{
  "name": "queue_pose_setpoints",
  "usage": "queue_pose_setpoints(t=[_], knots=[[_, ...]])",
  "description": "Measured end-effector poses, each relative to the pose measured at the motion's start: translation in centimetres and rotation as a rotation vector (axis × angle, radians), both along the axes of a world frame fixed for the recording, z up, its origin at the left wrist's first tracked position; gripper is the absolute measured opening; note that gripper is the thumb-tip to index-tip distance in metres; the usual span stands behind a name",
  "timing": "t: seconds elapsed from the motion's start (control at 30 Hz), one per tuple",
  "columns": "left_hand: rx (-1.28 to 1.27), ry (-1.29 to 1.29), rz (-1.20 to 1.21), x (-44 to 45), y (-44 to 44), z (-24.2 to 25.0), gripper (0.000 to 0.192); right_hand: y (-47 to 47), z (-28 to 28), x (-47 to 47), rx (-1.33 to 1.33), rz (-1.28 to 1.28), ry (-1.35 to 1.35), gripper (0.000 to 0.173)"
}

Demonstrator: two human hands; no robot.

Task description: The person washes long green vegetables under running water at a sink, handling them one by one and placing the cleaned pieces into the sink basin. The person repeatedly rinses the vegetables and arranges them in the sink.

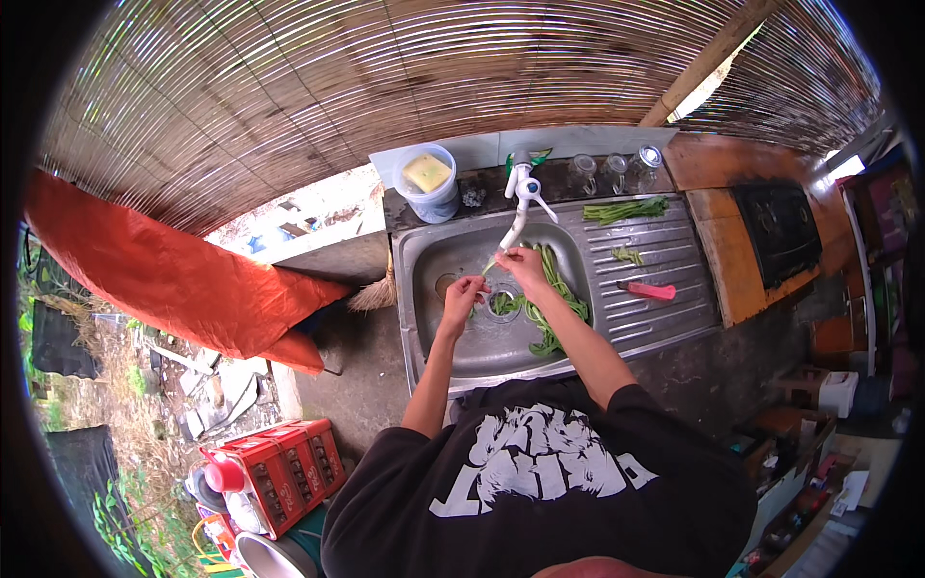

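Over the steel sink basin point(462, 347), under the white faucet point(517, 224), both hands pinch a short, pale green vegetable stem point(489, 265). My left hand point(462, 298) has its lower end, and my right hand point(523, 269) grips the upper end close to the spout. Long green stems point(553, 325) lie heaped along the basin's right side, partly hidden by my right forearm. Green scraps point(504, 303) sit at the drain. On the ribbed drainboard point(614, 249) rest a bundle of green stems point(625, 209), a small pile of stem pieces point(627, 255) and a pink utility knife point(648, 290).
Behind the sink stand a plastic bucket point(428, 195) with a yellow sponge point(426, 173) and several glass mugs point(616, 172). A black stove point(777, 231) sits on the wooden counter at right. A straw broom point(377, 292), orange tarp point(195, 278) and red bottle crates point(295, 473) are leftward.
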State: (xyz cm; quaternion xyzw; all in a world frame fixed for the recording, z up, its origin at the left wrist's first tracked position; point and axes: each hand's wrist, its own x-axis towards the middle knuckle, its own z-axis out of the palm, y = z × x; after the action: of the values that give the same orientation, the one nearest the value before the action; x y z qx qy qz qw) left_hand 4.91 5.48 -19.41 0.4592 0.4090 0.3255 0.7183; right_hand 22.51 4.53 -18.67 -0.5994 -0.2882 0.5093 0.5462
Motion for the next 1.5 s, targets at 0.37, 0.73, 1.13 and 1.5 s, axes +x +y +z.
queue_pose_setpoints(t=[0.37, 0.73, 1.13, 1.5], knots=[[0.028, -0.073, -0.018, 1.2, 0.1, 1.0, 0.027, -1.3, 1.8, -0.5, -0.300, 0.154, 0.125, 0.021], [0.093, 0.113, -0.171, 1.2, 0.1, 0.0, 0.026, 0.1, 0.5, 1.4, -0.175, -0.136, 0.280, 0.016], [0.182, 0.115, -0.067, 2.3, 0.6, -0.2, 0.026, -1.3, 0.8, -0.4, -0.176, -0.026, 0.098, 0.027], [0.166, 0.118, -0.106, 2.6, 1.3, 0.6, 0.020, -1.0, 2.2, 0.6, -0.115, 0.071, 0.218, 0.054]])
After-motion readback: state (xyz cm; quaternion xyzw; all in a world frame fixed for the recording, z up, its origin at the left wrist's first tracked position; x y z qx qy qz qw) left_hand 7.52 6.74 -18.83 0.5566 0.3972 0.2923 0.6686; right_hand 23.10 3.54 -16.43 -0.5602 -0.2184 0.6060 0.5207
